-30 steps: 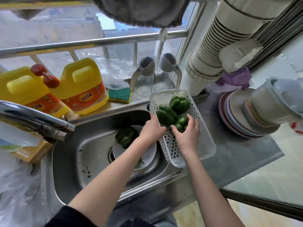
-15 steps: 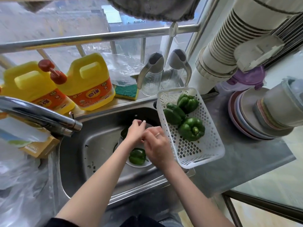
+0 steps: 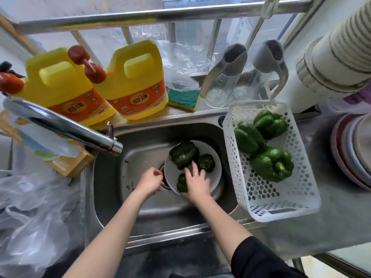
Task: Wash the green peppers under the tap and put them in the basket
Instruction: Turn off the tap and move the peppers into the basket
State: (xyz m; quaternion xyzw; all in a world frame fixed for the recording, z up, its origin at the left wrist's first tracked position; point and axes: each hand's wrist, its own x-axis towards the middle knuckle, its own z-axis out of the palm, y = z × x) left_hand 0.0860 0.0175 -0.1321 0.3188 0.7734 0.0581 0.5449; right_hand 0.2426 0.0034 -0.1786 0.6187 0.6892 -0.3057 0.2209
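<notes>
Black sleeve (image 3: 259,259), ring (image 3: 196,173) on finger

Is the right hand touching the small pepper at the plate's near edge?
Touching: in the head view the right hand lies over the small pepper, no gap.

green peppers (image 3: 271,163), white perforated basket (image 3: 301,201), yellow bottles (image 3: 132,77)
</notes>
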